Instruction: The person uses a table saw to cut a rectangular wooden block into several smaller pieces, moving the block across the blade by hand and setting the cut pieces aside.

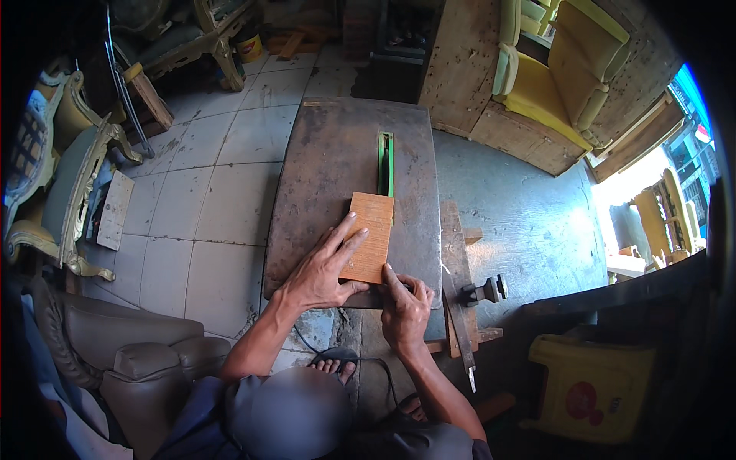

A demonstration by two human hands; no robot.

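Note:
A rectangular orange-brown wooden board (369,238) lies flat on a dark, worn machine table (330,146). Its far end covers the near part of a narrow slot with green edges (386,161). My left hand (318,268) rests on the board's left side, fingers stretched across its top and thumb by the near edge. At the near right corner, my right hand (406,303) grips the board between thumb and curled fingers. The board's underside is hidden.
A clamp-like metal fitting (487,291) and wooden pieces (454,238) stand right of the table. A brown armchair (146,345) is at lower left, a yellow crate (590,383) at lower right. Carved chair frames (84,184) line the left. A cable (376,360) runs near my feet.

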